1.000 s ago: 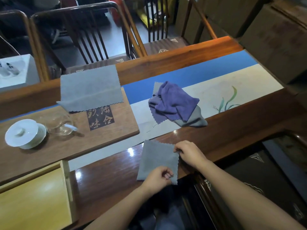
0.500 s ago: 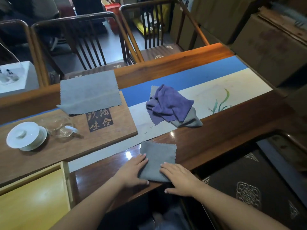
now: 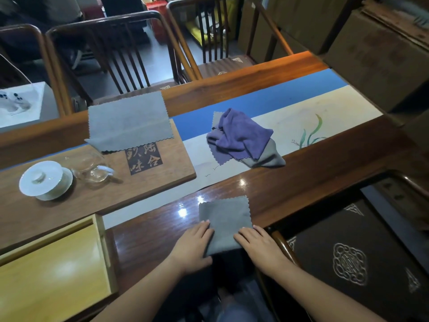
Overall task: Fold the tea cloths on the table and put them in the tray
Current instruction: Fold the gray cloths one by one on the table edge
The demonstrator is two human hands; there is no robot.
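A small folded grey tea cloth [image 3: 226,217] lies flat at the near edge of the wooden table. My left hand [image 3: 193,246] rests flat on its left edge and my right hand [image 3: 260,244] on its right edge, fingers spread. A purple cloth [image 3: 241,135] lies crumpled on top of another grey cloth [image 3: 270,156] on the table runner. A larger grey cloth [image 3: 130,122] lies partly folded at the back left, on a wooden board. The yellow wooden tray [image 3: 102,240] sits at the near left.
On the wooden tea board [image 3: 171,173] stand a white lidded cup [image 3: 45,180] and a glass pitcher [image 3: 92,168]. A blue and cream runner [image 3: 313,108] crosses the table. Chairs [image 3: 120,52] stand behind the table, and a dark cushioned seat [image 3: 348,259] is at my right.
A second ago both hands held the small grey cloth by its corners. Now it lies folded on the table, and my hands have slid apart to its side edges.
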